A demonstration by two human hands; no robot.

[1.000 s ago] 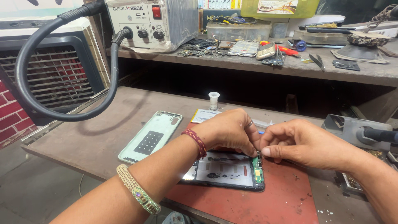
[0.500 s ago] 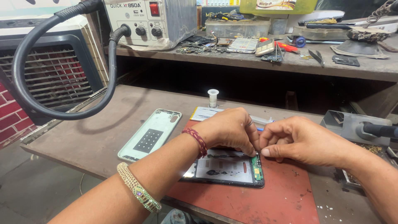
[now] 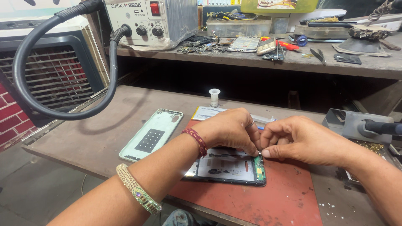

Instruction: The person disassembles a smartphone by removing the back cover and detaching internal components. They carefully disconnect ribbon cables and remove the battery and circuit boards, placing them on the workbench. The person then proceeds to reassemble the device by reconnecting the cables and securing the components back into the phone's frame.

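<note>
An opened phone (image 3: 228, 168), its inside facing up with a green circuit strip at its right end, lies on a red work mat (image 3: 268, 196). My left hand (image 3: 230, 127) rests over the phone's upper edge, fingers curled down onto it. My right hand (image 3: 299, 138) meets it from the right, thumb and forefinger pinched at the phone's top right corner on something too small to make out. A pale green phone back cover (image 3: 153, 134) lies to the left on the brown table.
A thick black hose (image 3: 63, 113) loops from a grey rework station (image 3: 146, 21) at the back left. A small white bottle (image 3: 214, 97) stands behind the mat. A grey tool stand (image 3: 356, 125) sits at right. The rear shelf (image 3: 293, 62) holds tools and phone parts.
Both hands stay at the phone's top right corner; the fingertips have shifted only slightly. The view has tilted a little.
</note>
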